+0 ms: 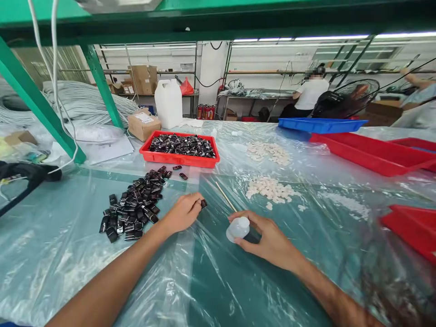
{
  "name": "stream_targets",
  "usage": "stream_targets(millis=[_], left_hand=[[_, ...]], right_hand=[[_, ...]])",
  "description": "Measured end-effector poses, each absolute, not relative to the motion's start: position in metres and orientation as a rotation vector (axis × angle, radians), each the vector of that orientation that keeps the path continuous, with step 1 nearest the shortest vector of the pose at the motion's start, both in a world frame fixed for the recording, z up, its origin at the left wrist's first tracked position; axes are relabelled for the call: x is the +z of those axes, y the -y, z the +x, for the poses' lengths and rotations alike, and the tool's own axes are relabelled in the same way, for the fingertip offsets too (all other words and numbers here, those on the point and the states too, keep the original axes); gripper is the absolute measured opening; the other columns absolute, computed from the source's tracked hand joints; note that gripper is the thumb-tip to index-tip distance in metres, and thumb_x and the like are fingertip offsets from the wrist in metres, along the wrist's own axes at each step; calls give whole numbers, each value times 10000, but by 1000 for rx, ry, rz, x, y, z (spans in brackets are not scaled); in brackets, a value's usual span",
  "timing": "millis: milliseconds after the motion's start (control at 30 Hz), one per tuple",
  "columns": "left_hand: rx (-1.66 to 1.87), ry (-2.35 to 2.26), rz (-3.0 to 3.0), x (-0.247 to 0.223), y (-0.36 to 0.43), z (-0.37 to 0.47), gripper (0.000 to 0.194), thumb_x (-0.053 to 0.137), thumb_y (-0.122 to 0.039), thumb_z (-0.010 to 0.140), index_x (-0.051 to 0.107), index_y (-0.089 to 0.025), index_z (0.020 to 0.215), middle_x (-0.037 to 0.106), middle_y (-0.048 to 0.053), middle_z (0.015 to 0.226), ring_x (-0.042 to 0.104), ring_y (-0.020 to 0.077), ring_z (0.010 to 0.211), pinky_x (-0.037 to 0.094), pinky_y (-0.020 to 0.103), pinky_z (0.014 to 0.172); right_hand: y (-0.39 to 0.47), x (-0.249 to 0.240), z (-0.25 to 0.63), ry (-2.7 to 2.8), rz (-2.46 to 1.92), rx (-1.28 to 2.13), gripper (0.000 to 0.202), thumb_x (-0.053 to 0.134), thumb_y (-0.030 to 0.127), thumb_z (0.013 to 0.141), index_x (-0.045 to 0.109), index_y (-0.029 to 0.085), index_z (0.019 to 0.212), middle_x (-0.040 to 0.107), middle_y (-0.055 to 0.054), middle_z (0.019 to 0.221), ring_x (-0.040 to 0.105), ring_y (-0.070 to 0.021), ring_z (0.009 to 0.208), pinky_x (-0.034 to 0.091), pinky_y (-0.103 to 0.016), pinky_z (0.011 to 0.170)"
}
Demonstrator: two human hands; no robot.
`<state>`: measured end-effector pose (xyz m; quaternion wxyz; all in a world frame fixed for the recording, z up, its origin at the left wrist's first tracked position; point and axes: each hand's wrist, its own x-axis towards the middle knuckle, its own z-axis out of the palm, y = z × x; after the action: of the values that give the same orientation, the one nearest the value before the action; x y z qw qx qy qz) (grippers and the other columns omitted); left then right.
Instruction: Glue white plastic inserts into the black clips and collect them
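Note:
My left hand (184, 211) is closed, its fingertips pinching a small black plastic part (203, 203) just above the sheeted table. To its left lies a loose heap of similar black parts (138, 204), some showing thin silvery lines. My right hand (269, 236) curls round a small translucent white bottle (238, 228) with a round top, thumb at the near side and fingers at the far side. Beyond that bottle a thin pale stick (225, 196) lies slantwise. A pile of small off-white pieces (272, 190) is farther back on the right.
A red tray (180, 160) full of black parts stands at the back, near a white jug (169, 104) and a cardboard box (144, 125). Red trays (374, 152) and a blue tray (322, 124) are at right. A green post (41, 97) rises left. Co-workers sit beyond.

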<state>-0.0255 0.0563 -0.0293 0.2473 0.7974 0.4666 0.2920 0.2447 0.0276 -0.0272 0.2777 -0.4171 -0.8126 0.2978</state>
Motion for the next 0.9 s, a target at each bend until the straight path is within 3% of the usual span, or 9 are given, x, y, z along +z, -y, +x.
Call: stream_targets(millis=[100,233,333,467,900], left_hand=[[922,-1154,1993,-22,-46,-12,377,208,-324,1094,512,-197,910,626,-10,715,665,134,621,575,271,670],[985,-1053,1907,-15,-29,-1,238,472,-406,1057,556,-186,1090,676,9,820,693,136,653,595,250,633],[1074,-1055,2136,-14,-22,-2,185,594,-361,1016,630,-230,1141,719,25,950,689,149,769,587,243,657],[1106,-1054,2496,-12,-23,-9,177,543,-253,1043,616,-253,1204,716,28,1035,680,153,838,578,267,729],[1259,-1023,2589,-13,-23,-7,218,573,-221,1029,640,-250,1234,685,60,1074,711,188,922,630,329,794]], right_hand=[[-19,-23,243,2068,-1081,808,238,688,336,848,619,236,1052,763,-67,1105,755,-213,955,641,-348,845],[-14,-16,250,2025,-1063,561,318,676,330,857,600,272,1161,752,-48,1080,736,-224,902,632,-361,798],[-15,-12,256,2042,-1025,325,402,674,298,870,558,304,1255,746,-40,1121,739,-221,903,631,-341,783],[-17,-8,257,2126,-830,54,484,644,181,884,506,299,1332,747,-52,1116,751,-230,978,645,-342,809],[-12,-6,252,2176,-811,-138,470,671,135,878,564,229,1326,682,-126,1164,724,-233,998,627,-349,775]])
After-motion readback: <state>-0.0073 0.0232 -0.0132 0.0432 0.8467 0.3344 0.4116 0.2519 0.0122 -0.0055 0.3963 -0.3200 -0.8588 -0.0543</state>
